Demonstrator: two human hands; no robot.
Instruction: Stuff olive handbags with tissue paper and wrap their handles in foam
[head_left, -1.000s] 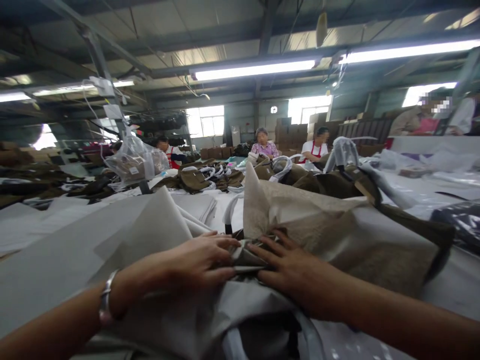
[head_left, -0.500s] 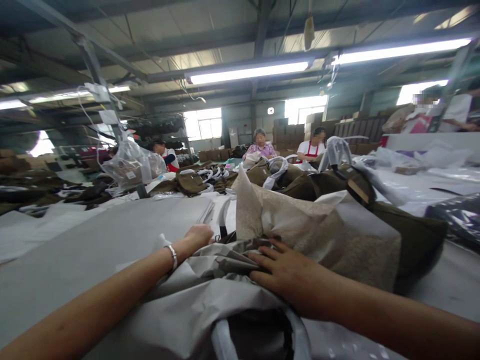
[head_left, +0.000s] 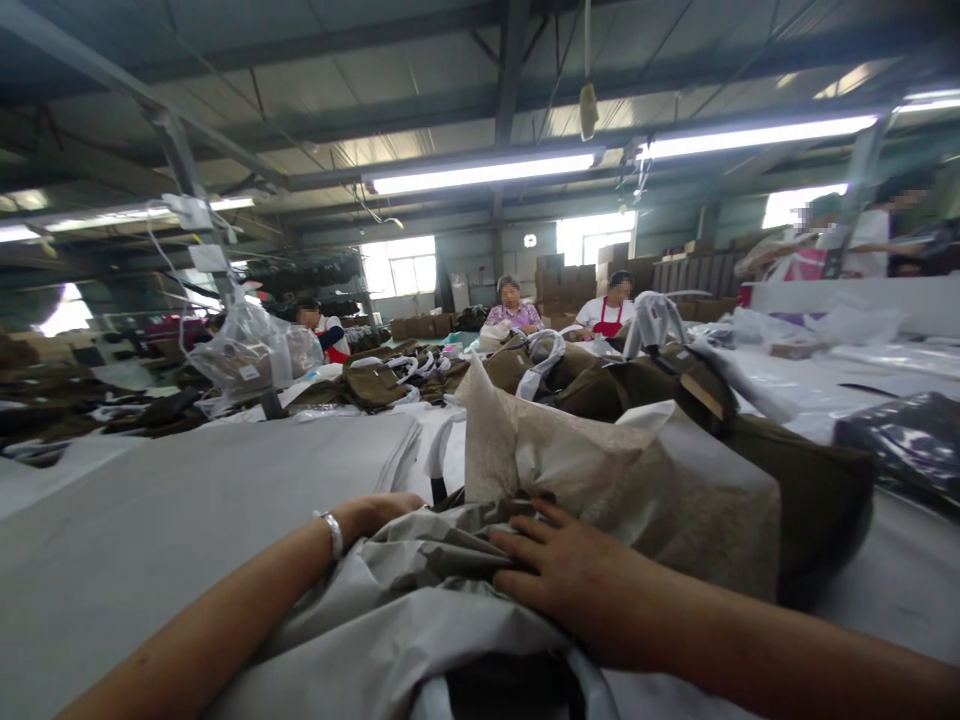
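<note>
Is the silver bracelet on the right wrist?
No, the bracelet circles the wrist of the left hand, while the right hand, on the crumpled sheet, has a bare wrist.

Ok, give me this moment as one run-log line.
left hand: at crumpled sheet, grip unclear | right hand: fingers spread on crumpled sheet | nearby: olive bag, beyond and right of both hands

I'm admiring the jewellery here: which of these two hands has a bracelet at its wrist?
The left hand: a silver-coloured bracelet circles its wrist. The right hand, spread on the crumpled paper, has none.
</note>
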